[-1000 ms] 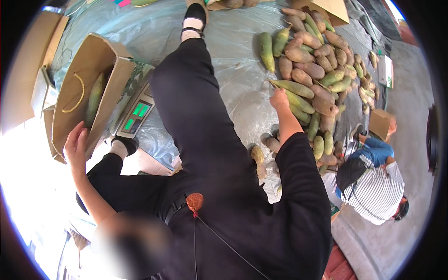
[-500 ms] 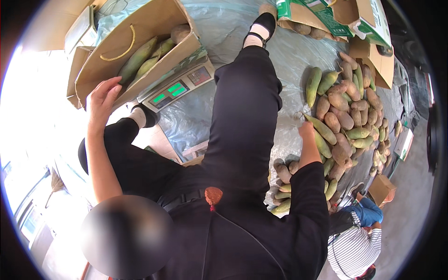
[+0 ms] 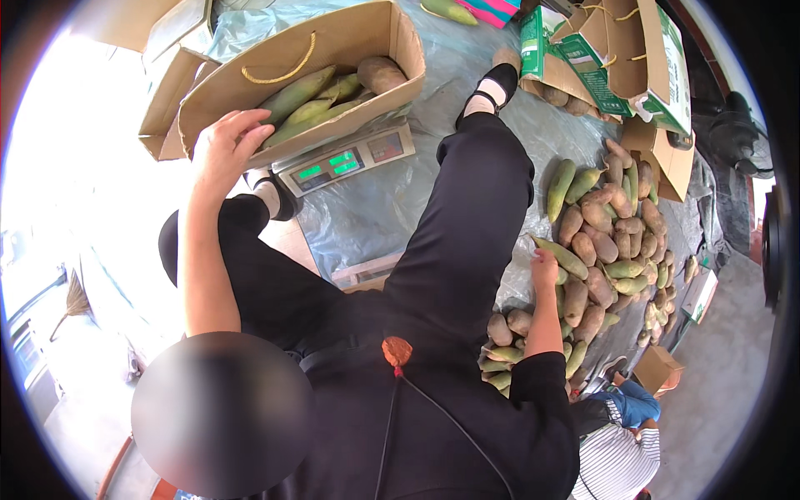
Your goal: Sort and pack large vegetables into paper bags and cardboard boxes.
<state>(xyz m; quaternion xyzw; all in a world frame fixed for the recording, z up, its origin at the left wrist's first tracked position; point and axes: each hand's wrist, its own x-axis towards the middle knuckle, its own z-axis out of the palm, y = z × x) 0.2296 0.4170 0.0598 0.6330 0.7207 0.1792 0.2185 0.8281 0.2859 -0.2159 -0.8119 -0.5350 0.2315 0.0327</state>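
Note:
My left hand [image 3: 229, 150] reaches over the near left rim of an open cardboard box [image 3: 346, 42] with a yellow cord handle. Its thumb and fingers are apart, with nothing between them. Several green radishes [image 3: 296, 93] and a brown potato-like tuber [image 3: 381, 73] lie in the box, which rests on a scale [image 3: 346, 162] with lit green displays. My right hand [image 3: 544, 268] is closed at the left edge of the heap, against a long green radish [image 3: 567, 258]. Its fingertips are partly hidden. Brown tubers [image 3: 600, 287] surround that radish.
Clear plastic sheeting [image 3: 350, 212] covers the floor between my legs. Green-and-white cartons [image 3: 612, 79] and an open brown box [image 3: 662, 162] stand at the far right. Another person in a striped top [image 3: 617, 458] is at the lower right. A broom [image 3: 73, 298] stands at the left.
The whole view has shifted, bringing more of the box into sight. My left hand stays by the box rim. My right hand has slid slightly along the same green radish, which keeps its place.

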